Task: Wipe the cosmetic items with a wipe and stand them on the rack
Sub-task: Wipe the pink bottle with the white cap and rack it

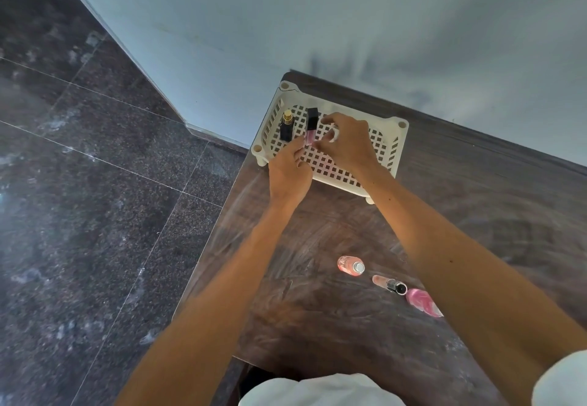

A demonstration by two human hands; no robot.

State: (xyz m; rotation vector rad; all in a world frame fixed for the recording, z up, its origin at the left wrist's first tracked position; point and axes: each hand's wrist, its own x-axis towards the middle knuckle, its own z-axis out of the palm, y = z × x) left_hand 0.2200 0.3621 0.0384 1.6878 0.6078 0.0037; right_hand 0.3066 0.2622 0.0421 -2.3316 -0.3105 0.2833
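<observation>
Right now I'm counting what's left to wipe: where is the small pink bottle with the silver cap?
In the head view the pink bottle lies on the wooden table, near side, between the forearms, just left of the lip gloss tube.

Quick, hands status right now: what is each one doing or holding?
Left hand: fingertips closed on the pink lip gloss tube, standing on the rack.
Right hand: closed around a white wipe.

Your two forearms are bare from wrist to above the elbow, with no watch, ring or band showing. A short white fabric sleeve (560,380) shows at the lower right corner, and the white fabric shirt front (320,390) fills the bottom centre.
</observation>
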